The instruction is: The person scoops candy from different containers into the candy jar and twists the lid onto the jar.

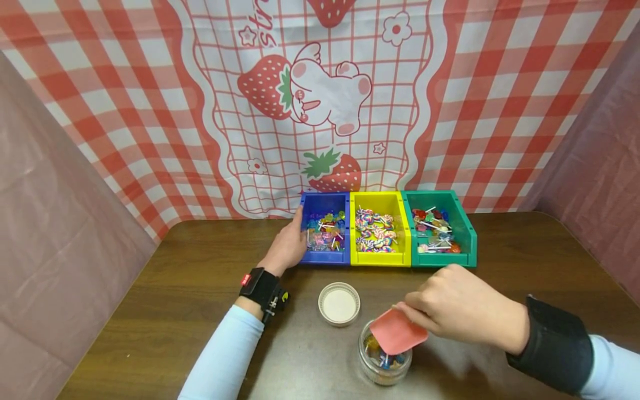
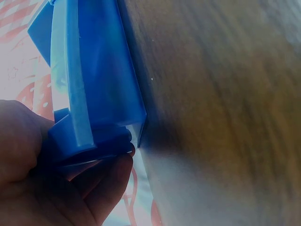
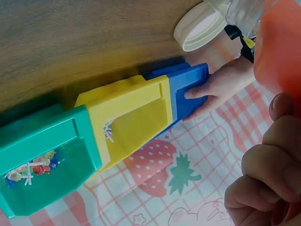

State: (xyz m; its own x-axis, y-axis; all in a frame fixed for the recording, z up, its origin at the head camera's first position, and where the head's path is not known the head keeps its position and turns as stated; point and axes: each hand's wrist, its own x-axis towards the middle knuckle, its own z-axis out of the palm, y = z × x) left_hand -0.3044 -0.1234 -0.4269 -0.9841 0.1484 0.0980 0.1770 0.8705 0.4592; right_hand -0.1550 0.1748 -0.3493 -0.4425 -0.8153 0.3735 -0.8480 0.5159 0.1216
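Note:
My right hand [image 1: 462, 303] grips a pink scoop [image 1: 398, 331], its fingers curled round the handle. The scoop is tilted over the mouth of a clear jar [image 1: 384, 375], hiding part of the rim. Colourful small pieces show inside the jar. My left hand [image 1: 286, 244] holds the left side of a blue bin [image 1: 324, 258], and in the left wrist view fingers [image 2: 115, 181] wrap its edge. The bin contains mixed candy-like charms. Left of the jar lies a white lid [image 1: 339, 304].
A yellow bin [image 1: 380, 259] with swirl lollipop charms stands against the blue one, then a green bin [image 1: 444, 260] with mixed charms. Behind them hangs a red-and-white checked cloth [image 1: 490, 111]. All stand on a brown wooden table [image 1: 165, 311].

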